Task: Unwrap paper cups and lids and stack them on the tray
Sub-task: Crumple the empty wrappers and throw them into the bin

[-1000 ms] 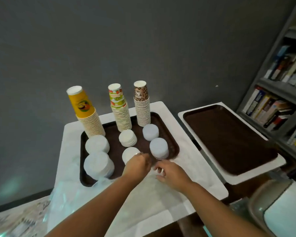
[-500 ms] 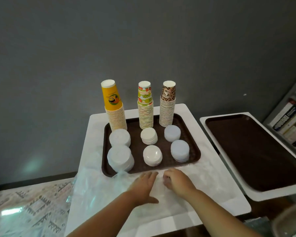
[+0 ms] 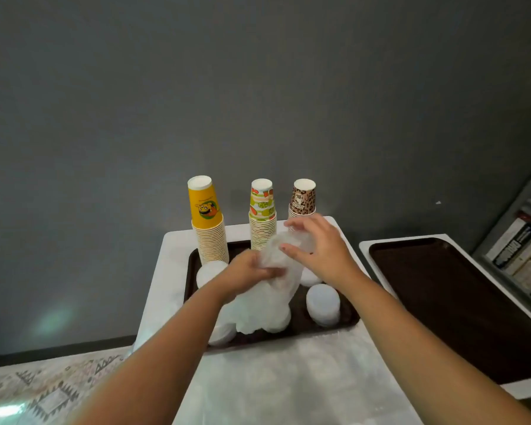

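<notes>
— While your left hand (image 3: pixel 248 271) clenches the clear plastic wrap (image 3: pixel 265 297) at the middle of the frame, where does your right one sit?

— Your right hand (image 3: pixel 318 246) is just right of centre, its fingers curled round the upper end of the same wrap, so both hands grasp it above the brown tray (image 3: pixel 348 315).

— And the wrap itself?

— You hold it bunched; its lower part hangs down over the middle of the tray and hides whatever lies there.

— Where are your cups?

— At the far edge of the tray, above centre, three upside-down stacks stand in a row: the yellow cup stack (image 3: pixel 208 220) on the left, the green-and-orange cup stack (image 3: pixel 262 214) in the middle, and the leopard-print cup stack (image 3: pixel 303 197) on the right, partly behind your right hand.

— The lids?

— You have a white lid stack (image 3: pixel 323 303) showing fully, right of the wrap near the tray's front right corner. Another lid stack (image 3: pixel 209 271) peeks out left of your left hand, and a third (image 3: pixel 223 335) shows under your left forearm at the tray's front edge.

— What else is around you?

— The tray rests on a white table (image 3: pixel 288 381) covered with thin plastic. At the right of the frame a second brown tray (image 3: pixel 460 305) lies on its own white surface, well apart, with a bookshelf (image 3: pixel 521 250) at the right edge. A patterned rug (image 3: pixel 43 388) fills the lower left.
</notes>
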Action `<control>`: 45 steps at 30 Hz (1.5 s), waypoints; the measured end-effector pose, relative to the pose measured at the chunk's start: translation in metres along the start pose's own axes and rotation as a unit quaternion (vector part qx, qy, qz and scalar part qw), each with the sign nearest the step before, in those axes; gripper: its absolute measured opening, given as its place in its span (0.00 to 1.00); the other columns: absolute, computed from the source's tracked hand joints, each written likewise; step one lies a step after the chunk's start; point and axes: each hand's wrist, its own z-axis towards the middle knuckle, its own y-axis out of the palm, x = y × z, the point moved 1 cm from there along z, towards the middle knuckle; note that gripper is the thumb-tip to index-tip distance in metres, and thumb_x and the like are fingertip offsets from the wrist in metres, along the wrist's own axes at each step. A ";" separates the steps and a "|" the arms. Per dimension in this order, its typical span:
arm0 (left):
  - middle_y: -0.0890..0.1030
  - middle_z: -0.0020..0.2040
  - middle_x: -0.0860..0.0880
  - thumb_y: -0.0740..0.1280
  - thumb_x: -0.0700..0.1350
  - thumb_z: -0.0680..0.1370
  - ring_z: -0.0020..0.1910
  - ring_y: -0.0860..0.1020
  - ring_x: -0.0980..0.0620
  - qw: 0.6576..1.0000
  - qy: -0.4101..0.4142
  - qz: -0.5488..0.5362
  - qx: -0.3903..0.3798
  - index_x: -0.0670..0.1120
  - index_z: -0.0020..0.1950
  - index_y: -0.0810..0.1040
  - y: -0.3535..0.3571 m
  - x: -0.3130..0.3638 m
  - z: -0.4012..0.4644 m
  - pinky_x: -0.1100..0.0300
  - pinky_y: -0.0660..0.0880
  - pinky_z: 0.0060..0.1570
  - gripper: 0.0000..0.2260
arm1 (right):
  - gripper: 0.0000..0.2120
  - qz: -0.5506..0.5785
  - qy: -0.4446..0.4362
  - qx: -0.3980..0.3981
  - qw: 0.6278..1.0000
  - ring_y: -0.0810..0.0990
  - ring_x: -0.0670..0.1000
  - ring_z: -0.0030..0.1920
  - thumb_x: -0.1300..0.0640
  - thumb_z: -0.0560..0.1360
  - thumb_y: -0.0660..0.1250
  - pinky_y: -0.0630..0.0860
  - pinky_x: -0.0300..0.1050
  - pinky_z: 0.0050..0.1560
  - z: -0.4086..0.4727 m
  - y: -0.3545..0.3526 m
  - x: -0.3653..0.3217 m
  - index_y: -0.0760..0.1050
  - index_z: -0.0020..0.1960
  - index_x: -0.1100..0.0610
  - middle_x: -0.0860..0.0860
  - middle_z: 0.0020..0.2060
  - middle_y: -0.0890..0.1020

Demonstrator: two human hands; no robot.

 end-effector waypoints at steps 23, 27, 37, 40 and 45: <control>0.84 0.41 0.52 0.68 0.36 0.76 0.40 0.82 0.56 0.967 0.145 -0.207 -0.003 0.45 0.56 0.78 -0.024 0.107 0.002 0.65 0.77 0.40 0.10 | 0.29 0.367 0.055 -0.152 0.916 0.79 0.53 0.59 0.44 0.72 0.69 0.75 0.49 0.62 0.078 -0.040 -0.075 0.72 0.65 0.62 0.57 0.58 0.81; 0.83 0.43 0.51 0.67 0.37 0.77 0.42 0.81 0.58 0.983 0.136 -0.122 -0.032 0.44 0.51 0.79 -0.025 0.100 0.003 0.66 0.76 0.44 0.05 | 0.11 0.409 0.046 -0.140 0.901 0.83 0.48 0.36 0.59 0.80 0.58 0.78 0.41 0.44 0.087 -0.044 -0.090 0.76 0.45 0.62 0.51 0.31 0.82; 0.76 0.59 0.53 0.67 0.46 0.78 0.56 0.75 0.57 0.997 0.051 0.038 -0.052 0.52 0.63 0.67 -0.030 0.063 0.006 0.66 0.75 0.53 0.15 | 0.14 0.516 0.082 -0.067 0.850 0.81 0.49 0.30 0.58 0.83 0.53 0.78 0.42 0.40 0.113 -0.058 -0.091 0.67 0.39 0.58 0.49 0.25 0.73; 0.80 0.57 0.55 0.72 0.52 0.71 0.58 0.78 0.57 0.991 0.115 -0.071 -0.023 0.52 0.62 0.72 -0.045 0.085 0.002 0.64 0.75 0.54 0.21 | 0.14 0.493 0.056 -0.081 0.864 0.82 0.49 0.33 0.59 0.82 0.53 0.78 0.41 0.42 0.111 -0.059 -0.093 0.69 0.40 0.58 0.49 0.26 0.76; 0.85 0.45 0.51 0.73 0.41 0.73 0.49 0.82 0.55 0.989 0.135 -0.059 -0.009 0.46 0.52 0.79 -0.043 0.121 0.008 0.61 0.77 0.51 0.09 | 0.11 0.455 0.053 -0.091 0.884 0.81 0.52 0.44 0.57 0.81 0.57 0.76 0.48 0.55 0.106 -0.051 -0.098 0.73 0.42 0.57 0.48 0.29 0.80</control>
